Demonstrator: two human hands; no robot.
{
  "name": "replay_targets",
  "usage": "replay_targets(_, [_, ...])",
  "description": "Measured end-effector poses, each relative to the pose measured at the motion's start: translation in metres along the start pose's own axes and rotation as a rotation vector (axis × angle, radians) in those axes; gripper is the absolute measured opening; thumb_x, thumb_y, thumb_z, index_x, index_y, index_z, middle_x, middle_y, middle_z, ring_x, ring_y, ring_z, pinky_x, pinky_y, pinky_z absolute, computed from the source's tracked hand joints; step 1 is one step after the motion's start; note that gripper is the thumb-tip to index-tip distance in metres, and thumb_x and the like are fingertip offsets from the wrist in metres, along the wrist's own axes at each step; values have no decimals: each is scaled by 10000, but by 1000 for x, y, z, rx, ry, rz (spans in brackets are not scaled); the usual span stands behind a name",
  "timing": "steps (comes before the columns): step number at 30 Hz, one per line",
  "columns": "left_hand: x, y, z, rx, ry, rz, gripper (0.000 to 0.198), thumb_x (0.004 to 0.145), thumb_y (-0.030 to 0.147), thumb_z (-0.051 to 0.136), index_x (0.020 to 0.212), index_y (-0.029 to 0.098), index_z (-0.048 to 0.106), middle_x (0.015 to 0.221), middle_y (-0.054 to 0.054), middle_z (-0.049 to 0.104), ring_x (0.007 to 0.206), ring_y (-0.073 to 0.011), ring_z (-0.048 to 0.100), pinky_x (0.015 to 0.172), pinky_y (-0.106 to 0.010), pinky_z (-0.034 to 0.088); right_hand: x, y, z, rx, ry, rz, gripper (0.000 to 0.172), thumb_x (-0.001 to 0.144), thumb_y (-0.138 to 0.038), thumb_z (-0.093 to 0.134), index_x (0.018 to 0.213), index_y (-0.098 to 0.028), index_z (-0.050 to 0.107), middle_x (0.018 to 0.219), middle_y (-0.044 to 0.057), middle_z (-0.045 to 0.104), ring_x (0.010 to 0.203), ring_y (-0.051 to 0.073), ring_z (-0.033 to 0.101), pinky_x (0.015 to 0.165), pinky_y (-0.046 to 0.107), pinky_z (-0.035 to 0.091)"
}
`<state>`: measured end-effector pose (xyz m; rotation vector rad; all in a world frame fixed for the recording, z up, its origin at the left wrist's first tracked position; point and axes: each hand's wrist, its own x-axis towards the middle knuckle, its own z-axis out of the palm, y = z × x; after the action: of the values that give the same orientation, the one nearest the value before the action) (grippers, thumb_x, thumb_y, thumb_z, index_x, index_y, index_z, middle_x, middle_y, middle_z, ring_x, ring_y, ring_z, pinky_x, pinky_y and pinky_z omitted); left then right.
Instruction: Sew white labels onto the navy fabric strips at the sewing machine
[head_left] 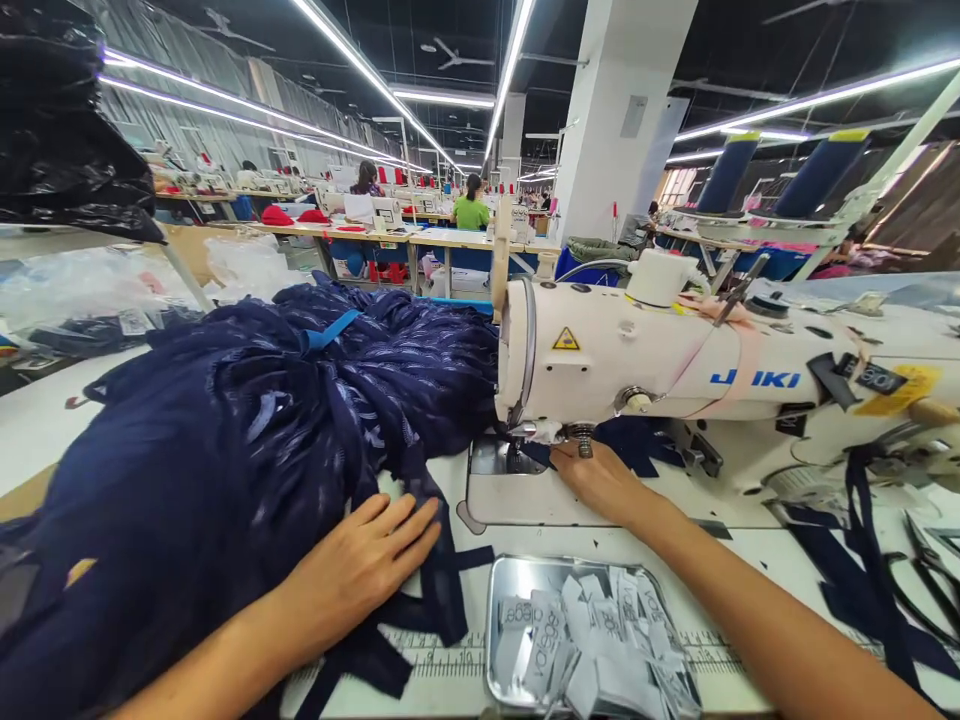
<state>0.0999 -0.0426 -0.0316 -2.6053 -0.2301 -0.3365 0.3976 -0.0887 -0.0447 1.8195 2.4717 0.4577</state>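
Note:
My left hand (382, 545) lies palm down on the near edge of a large heap of navy fabric (247, 430), its fingers stretched out. A bright blue strip (330, 330) is tied around the bunched heap. At the needle of the white sewing machine (592, 350), my right hand (596, 480) pinches a small navy fabric piece (536, 455) beside the presser foot (516, 455). The machine head partly covers those fingertips. Navy straps (442, 590) hang from the heap next to my left hand.
A metal tray (499, 575) of printed white labels (600, 640) sits at the front over a printed ruler. Black scissors (926, 570) and navy strips (840, 570) lie at right. Thread cones (821, 175) stand above. People work at machines farther back.

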Motion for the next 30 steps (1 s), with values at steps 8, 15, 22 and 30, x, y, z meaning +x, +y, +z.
replay_targets(8, [19, 5, -5, 18, -125, 58, 182, 781, 41, 429, 783, 133, 586, 675, -31, 564, 635, -168, 477, 605, -305, 332, -7, -1, -13, 23, -2, 2, 190, 793, -32, 422, 808, -109, 596, 818, 99, 605, 771, 188, 550, 674, 269, 414])
replay_targets(15, [51, 18, -24, -35, 72, 21, 292, 756, -13, 322, 720, 154, 559, 679, -41, 556, 715, -191, 480, 808, -386, 329, -53, 3, -41, 290, 150, 91, 138, 826, -110, 453, 757, -138, 569, 796, 52, 576, 753, 150, 516, 656, 239, 388])
replay_targets(22, [123, 23, 14, -567, -63, -465, 286, 721, 77, 318, 819, 165, 571, 746, -34, 624, 708, -176, 565, 626, -256, 390, -86, -16, -63, 388, 54, 38, 114, 816, -148, 501, 724, -155, 568, 753, 37, 559, 716, 142, 506, 617, 238, 369])
replay_targets(30, [113, 9, 44, -780, -74, -592, 266, 732, 371, 392, 731, 179, 575, 766, -20, 600, 720, -187, 559, 680, -288, 383, -103, -15, -53, 401, -22, 87, 35, 778, -150, 555, 795, -168, 580, 872, 49, 556, 806, 165, 509, 696, 284, 385])
